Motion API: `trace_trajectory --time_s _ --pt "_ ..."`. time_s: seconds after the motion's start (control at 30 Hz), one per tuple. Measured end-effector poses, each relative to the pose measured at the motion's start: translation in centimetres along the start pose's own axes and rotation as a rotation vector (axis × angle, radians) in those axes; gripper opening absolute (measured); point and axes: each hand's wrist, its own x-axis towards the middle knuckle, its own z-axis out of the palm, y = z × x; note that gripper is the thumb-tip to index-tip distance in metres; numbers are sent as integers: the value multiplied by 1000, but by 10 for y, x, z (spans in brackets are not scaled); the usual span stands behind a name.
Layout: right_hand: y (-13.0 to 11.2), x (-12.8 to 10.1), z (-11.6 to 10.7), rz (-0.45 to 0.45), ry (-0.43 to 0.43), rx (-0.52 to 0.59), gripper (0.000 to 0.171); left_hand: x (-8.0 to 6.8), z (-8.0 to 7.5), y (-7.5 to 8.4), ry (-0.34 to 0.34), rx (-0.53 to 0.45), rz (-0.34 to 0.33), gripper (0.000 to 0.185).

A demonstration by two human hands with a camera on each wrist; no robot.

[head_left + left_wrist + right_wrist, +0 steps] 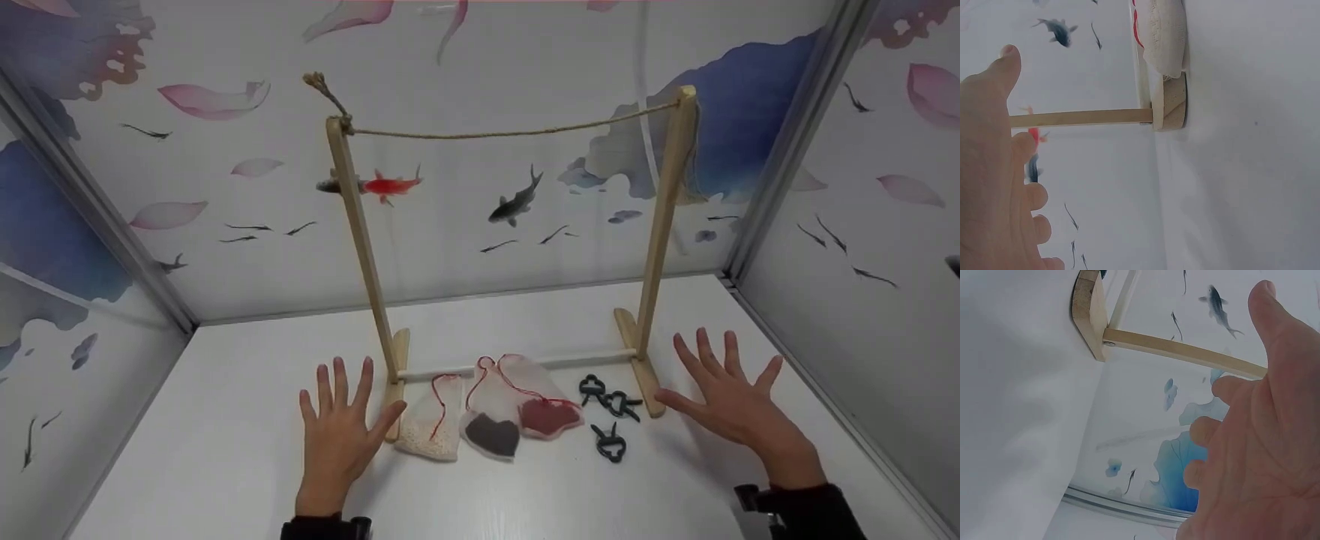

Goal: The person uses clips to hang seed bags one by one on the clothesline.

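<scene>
1. Lying on the white table at the foot of the wooden rack, between its two posts: three mesh pouches, touching one another, untouched by either hand.
2. Resting just right of them: black clips; stretching bare overhead: rope.
3. Hovering beside the white pouch: left hand, fingers spread, holding nothing.
4. Hovering near the rack's right foot: right hand, splayed, empty.
5. Judging: starting stage; next calling for closing on one pouch.
</scene>
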Motion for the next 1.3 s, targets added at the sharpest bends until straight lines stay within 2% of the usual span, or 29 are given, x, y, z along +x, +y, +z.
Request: trace_trajectory --time_s 0.2,0.37,0.47,0.8,1.0,1.13,1.3 --pt "-8 2 7 -98 6 34 95 -1 0 0 30 -2 10 88" --pt "-13 2 13 -157 24 25 87 0 -2 2 1 -6 2 88" --pt "-16 2 16 -174 5 5 81 1 -4 2 -29 -1 -4 87" --pt "-26 12 25 -178 -132 105 59 2 -5 6 -64 -14 -8 87" --pt "-30 17 35 -190 -169 94 55 3 -5 12 -64 -49 8 86" --pt "-34 20 40 -200 -181 59 52 3 -2 22 -65 -74 24 85" --pt "-39 22 43 -131 -211 48 52 0 3 44 -83 -109 80 83"
